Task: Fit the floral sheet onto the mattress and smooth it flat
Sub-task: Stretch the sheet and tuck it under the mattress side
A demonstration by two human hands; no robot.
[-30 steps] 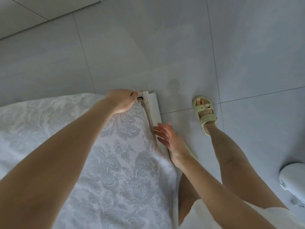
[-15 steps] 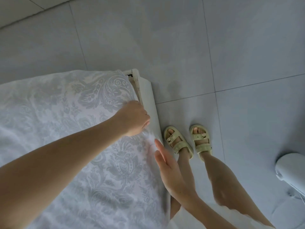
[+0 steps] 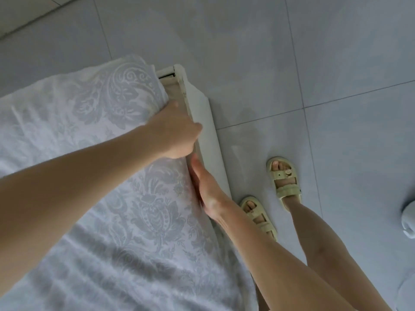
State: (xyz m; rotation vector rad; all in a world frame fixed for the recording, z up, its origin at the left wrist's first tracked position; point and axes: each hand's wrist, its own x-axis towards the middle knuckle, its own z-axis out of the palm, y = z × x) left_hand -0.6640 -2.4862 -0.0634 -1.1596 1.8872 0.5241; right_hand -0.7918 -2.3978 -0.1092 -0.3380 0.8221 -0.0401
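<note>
The white floral sheet point(image 3: 125, 198) covers the mattress, whose corner lies at the upper middle; a beige strip of mattress side point(image 3: 176, 94) shows beside the corner. My left hand point(image 3: 177, 133) grips the sheet at the right edge, fingers curled down over it and hidden. Just below it, my right hand point(image 3: 203, 185) lies flat along the same edge. Its straight fingers are pressed into the gap between the sheet-covered mattress and the white bed frame point(image 3: 203, 117).
Grey floor tiles surround the bed. My feet in pale yellow sandals point(image 3: 283, 179) stand close beside the frame on the right. A white rounded object point(image 3: 409, 218) sits on the floor at the far right edge.
My left hand has come back from the mattress corner along the right edge. My right hand has dropped from above the sheet into the gap beside the frame. My feet have shifted.
</note>
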